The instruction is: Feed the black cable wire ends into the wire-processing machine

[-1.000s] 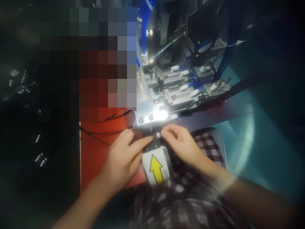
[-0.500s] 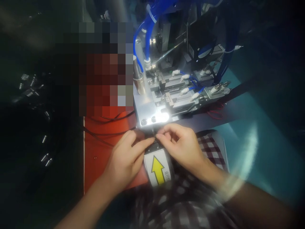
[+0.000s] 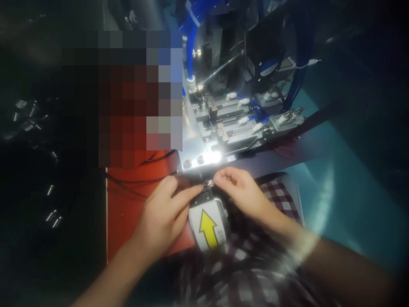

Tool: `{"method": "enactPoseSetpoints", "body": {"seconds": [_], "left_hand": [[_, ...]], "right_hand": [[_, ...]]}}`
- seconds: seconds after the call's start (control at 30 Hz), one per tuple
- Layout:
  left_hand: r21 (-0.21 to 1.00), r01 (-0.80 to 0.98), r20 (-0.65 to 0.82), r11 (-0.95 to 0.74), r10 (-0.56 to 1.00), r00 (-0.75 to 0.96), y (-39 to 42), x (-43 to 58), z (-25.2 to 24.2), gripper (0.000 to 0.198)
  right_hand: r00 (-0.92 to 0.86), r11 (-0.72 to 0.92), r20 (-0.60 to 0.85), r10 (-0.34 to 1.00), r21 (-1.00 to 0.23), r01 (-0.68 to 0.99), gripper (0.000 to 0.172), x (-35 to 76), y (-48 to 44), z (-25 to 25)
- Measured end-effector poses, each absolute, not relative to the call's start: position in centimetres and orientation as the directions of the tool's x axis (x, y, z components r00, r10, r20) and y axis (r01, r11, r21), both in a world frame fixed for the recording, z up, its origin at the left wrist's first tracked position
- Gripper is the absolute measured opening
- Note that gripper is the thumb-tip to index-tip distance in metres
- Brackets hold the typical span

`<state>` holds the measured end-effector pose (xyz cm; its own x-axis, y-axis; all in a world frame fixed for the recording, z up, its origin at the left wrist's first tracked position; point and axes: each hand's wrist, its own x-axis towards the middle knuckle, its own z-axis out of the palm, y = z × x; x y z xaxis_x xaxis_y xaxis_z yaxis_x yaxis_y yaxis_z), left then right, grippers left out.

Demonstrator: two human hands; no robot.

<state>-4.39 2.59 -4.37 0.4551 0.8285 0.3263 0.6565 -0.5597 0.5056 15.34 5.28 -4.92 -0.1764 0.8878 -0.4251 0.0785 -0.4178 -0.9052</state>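
A small shiny metal piece (image 3: 209,183) shows in the gap between my two hands, just in front of a bright metal block (image 3: 194,147) on the machine. My right hand (image 3: 239,185) is closed, thumb and fingertips pinched at the piece's right end. From the other side my left hand (image 3: 166,202) comes in with curled fingers, its thumb stretched to the piece's left end; whatever its fingertips pinch is hidden. Below the fingertips sits a rounded white-topped unit with a yellow arrow label (image 3: 207,228).
Behind my hands stands a machine with pneumatic cylinders (image 3: 234,119) and blue hoses (image 3: 194,21). Black cables (image 3: 137,182) cross the red-orange surface (image 3: 124,234) on the left. A checkered cloth (image 3: 255,268) lies close to me. Small shiny pieces (image 3: 54,218) are at far left.
My right hand has drawn slightly right, away from my left thumb, and the shiny piece now shows between them. The whole view has shifted a little.
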Motion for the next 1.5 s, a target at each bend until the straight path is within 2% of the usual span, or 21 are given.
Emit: {"method": "enactPoseSetpoints", "body": {"seconds": [0.23, 0.37, 0.43, 0.57, 0.77, 0.83, 0.93, 0.97, 1.03, 1.07, 1.13, 1.23, 1.33, 1.4, 1.5], "left_hand": [[0.498, 0.647, 0.323, -0.577, 0.816, 0.479, 2.6, -4.4, -4.3, 0.033], [0.479, 0.664, 0.314, -0.574, 0.818, 0.482, 2.6, -4.6, -4.4, 0.033], [0.475, 0.667, 0.312, -0.574, 0.818, 0.483, 2.6, -4.7, -4.4, 0.033], [0.455, 0.679, 0.314, -0.577, 0.817, 0.484, 2.7, -4.7, -4.3, 0.033], [0.373, 0.697, 0.343, -0.612, 0.789, 0.509, 2.7, -4.2, -4.3, 0.029], [0.365, 0.711, 0.367, -0.601, 0.795, 0.483, 2.6, -4.0, -4.6, 0.029], [0.349, 0.742, 0.363, -0.572, 0.813, 0.456, 2.5, -3.9, -4.8, 0.03], [0.332, 0.756, 0.353, -0.564, 0.818, 0.455, 2.5, -3.9, -4.6, 0.03], [0.281, 0.781, 0.322, -0.557, 0.822, 0.47, 2.5, -3.9, -4.0, 0.03], [0.253, 0.79, 0.307, -0.559, 0.821, 0.482, 2.5, -4.0, -3.7, 0.03], [0.208, 0.795, 0.298, -0.569, 0.811, 0.503, 2.5, -4.1, -3.3, 0.03], [0.194, 0.778, 0.31, -0.597, 0.79, 0.529, 2.4, -4.4, -3.4, 0.033], [0.27, 0.753, 0.333, -0.6, 0.792, 0.512, 2.3, -4.8, -4.1, 0.033], [0.321, 0.742, 0.347, -0.589, 0.802, 0.486, 2.1, -5.0, -4.3, 0.029], [0.282, 0.76, 0.341, -0.586, 0.801, 0.491, 1.9, -5.3, -4.2, 0.025]], "right_hand": [[-0.327, -0.633, -0.581, 0.745, -0.77, -0.076, 0.031, 15.6, 5.8, -4.9], [-0.186, -0.605, -0.578, 0.794, -0.782, -0.153, 0.03, 15.8, 5.0, -6.0], [-0.194, -0.559, -0.529, 0.826, -0.812, -0.168, 0.03, 15.8, 4.6, -6.2], [-0.226, -0.481, -0.453, 0.863, -0.872, -0.089, 0.029, 15.5, 4.5, -5.8], [-0.225, -0.462, -0.448, 0.865, -0.887, -0.013, 0.016, 15.3, 4.8, -5.4], [-0.217, -0.382, -0.387, 0.896, -0.922, 0.068, 0.016, 15.3, 4.6, -5.4], [-0.15, -0.167, -0.211, 0.966, -0.95, 0.263, 0.015, 15.4, 4.6, -5.3], [-0.144, -0.153, -0.202, 0.969, -0.944, 0.294, 0.015, 15.5, 4.7, -5.2], [-0.206, -0.277, -0.328, 0.922, -0.93, 0.24, 0.016, 15.8, 5.1, -5.1], [-0.291, -0.395, -0.429, 0.855, -0.903, 0.172, 0.017, 16.0, 5.3, -5.1], [-0.396, -0.547, -0.522, 0.755, -0.835, 0.058, 0.021, 16.4, 5.6, -5.2], [-0.352, -0.506, -0.477, 0.805, -0.862, 0.012, 0.026, 16.7, 5.7, -5.6], [-0.304, -0.427, -0.419, 0.856, -0.903, 0.043, 0.024, 16.3, 5.4, -5.8], [-0.296, -0.435, -0.423, 0.857, -0.9, 0.029, 0.018, 15.9, 5.2, -5.9], [-0.291, -0.42, -0.411, 0.864, -0.907, 0.034, 0.015, 15.4, 4.9, -5.7]]}}
